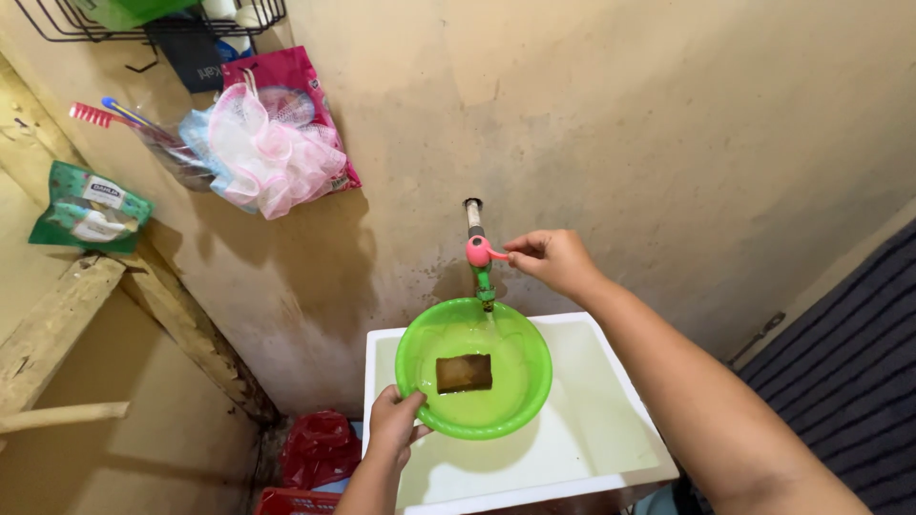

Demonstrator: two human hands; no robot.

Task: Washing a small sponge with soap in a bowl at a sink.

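L hand (396,420): closed on bowl (515,377) rim, one-handed, over tub (611,420).
R hand (551,259): fingertips pinch tap (479,254) lever.
Sponge (464,373): in bowl, shallow water.
Risk: bowl gets heavy w/ water, could tip or slip from rim grip.

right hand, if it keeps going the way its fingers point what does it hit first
The right hand points left, fingers already on the pink tap handle. Past that, probably the wall, though depth is unclear.

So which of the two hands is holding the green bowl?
The left hand grips the rim of the green bowl. The right hand is up at the pink tap handle instead.
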